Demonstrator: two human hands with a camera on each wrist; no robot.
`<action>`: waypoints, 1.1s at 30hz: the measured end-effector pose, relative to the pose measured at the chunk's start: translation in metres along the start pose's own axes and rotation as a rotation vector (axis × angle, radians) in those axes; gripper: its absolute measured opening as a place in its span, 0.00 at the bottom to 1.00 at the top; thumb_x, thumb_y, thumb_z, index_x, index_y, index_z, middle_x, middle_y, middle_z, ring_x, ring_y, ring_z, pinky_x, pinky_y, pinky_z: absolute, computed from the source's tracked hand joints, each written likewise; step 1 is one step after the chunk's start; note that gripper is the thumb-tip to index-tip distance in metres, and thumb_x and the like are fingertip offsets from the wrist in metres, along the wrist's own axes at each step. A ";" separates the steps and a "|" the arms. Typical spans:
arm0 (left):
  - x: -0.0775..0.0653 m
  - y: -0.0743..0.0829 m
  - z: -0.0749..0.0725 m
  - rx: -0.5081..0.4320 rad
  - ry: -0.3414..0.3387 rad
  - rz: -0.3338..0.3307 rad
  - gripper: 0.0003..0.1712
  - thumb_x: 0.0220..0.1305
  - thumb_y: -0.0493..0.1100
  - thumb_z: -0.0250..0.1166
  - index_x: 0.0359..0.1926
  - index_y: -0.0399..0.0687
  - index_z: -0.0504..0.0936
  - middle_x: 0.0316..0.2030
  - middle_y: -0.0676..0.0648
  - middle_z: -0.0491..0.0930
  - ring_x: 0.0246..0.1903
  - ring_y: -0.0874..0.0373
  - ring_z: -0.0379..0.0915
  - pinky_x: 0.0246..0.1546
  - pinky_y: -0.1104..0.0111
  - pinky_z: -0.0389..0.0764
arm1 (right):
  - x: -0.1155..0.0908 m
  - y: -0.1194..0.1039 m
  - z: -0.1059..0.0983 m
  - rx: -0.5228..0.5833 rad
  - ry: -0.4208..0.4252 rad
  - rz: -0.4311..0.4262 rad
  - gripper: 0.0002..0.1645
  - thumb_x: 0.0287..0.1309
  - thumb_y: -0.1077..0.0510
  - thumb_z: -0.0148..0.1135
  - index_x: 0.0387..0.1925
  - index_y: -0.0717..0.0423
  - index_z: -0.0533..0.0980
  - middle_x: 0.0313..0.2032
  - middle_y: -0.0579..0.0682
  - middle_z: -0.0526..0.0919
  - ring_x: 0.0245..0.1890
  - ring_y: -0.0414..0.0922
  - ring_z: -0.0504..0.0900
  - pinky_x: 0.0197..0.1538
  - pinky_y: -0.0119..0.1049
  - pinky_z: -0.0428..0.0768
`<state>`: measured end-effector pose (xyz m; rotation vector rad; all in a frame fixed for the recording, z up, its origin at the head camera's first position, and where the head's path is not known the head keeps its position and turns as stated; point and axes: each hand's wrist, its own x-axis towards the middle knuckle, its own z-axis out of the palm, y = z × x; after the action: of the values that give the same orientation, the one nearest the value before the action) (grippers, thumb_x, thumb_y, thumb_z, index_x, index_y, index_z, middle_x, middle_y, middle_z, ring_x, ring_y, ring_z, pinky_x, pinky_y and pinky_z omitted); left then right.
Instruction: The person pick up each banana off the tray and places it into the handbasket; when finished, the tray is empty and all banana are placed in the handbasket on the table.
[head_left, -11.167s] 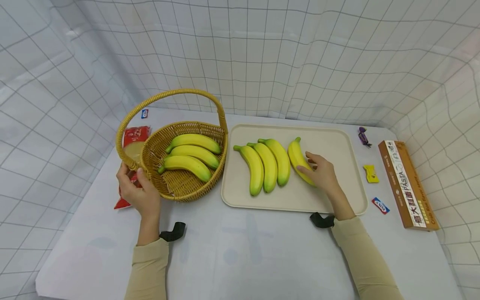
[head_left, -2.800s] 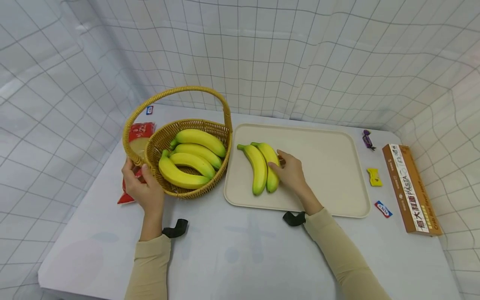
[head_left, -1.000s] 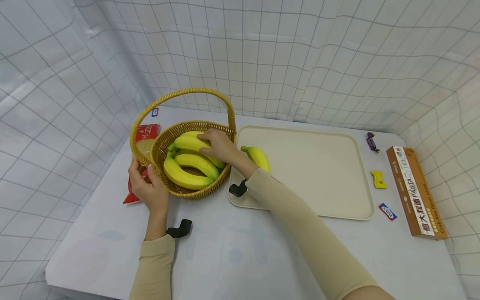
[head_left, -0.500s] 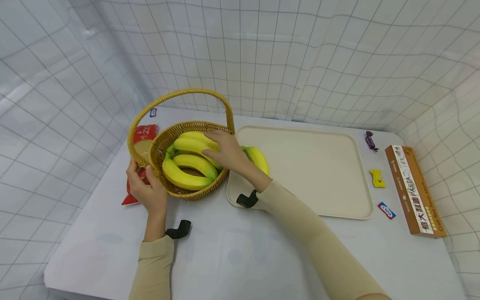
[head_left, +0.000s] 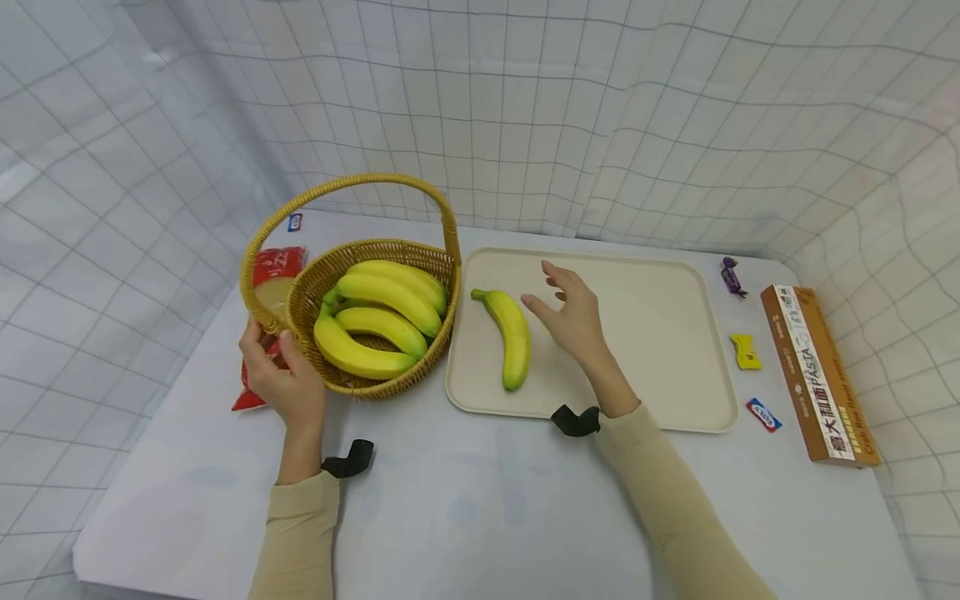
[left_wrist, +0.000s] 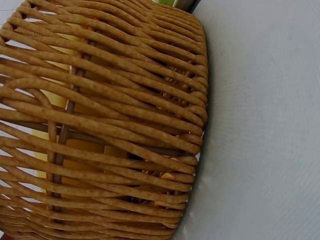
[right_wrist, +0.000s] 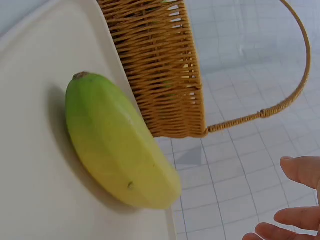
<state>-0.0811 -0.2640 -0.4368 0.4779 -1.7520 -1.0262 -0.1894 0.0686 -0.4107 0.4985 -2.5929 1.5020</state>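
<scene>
A wicker basket (head_left: 397, 390) with a tall arched handle holds several yellow-green bananas (head_left: 378, 333). My left hand (head_left: 288, 383) grips the basket at its left rim, by the foot of the handle. In the left wrist view the woven basket wall (left_wrist: 115, 115) fills most of the picture, and no fingers show there. One banana (head_left: 513, 340) lies on the beige tray (head_left: 645, 333). Just right of that banana, my right hand (head_left: 577, 321) hovers above the tray, fingers spread and holding nothing. The right wrist view has the same banana (right_wrist: 115, 145) close up, with my fingertips (right_wrist: 300, 170) apart from it.
A red-and-clear food packet (head_left: 277, 265) lies partly behind the basket's left side. A small blue-white candy (head_left: 295, 222) sits at the back. Right of the tray are a purple candy (head_left: 731, 277), a yellow candy (head_left: 746, 352), another blue-white candy (head_left: 763, 414) and a pasta box (head_left: 821, 375).
Bananas have gone from tray to basket, leaving one on the tray. My right hand has let go of a banana in the basket and moved right, over the tray. My left hand stays on the basket.
</scene>
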 end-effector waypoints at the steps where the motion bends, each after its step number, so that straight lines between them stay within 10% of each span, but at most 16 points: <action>1: 0.000 0.000 0.000 0.000 0.000 -0.001 0.20 0.70 0.37 0.55 0.61 0.37 0.72 0.54 0.40 0.78 0.49 0.71 0.70 0.41 0.82 0.69 | -0.002 0.003 -0.003 0.000 0.010 0.013 0.37 0.59 0.54 0.67 0.67 0.62 0.67 0.64 0.60 0.73 0.60 0.56 0.74 0.61 0.51 0.74; 33: 0.000 -0.001 -0.001 -0.001 -0.024 -0.021 0.21 0.72 0.38 0.54 0.63 0.39 0.71 0.57 0.43 0.77 0.51 0.69 0.70 0.44 0.81 0.71 | -0.017 0.031 0.039 -0.122 -0.204 0.149 0.43 0.59 0.49 0.66 0.69 0.66 0.63 0.57 0.63 0.76 0.51 0.54 0.78 0.54 0.46 0.77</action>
<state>-0.0807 -0.2650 -0.4376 0.4855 -1.7713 -1.0514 -0.1814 0.0531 -0.4605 0.4768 -2.9169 1.3884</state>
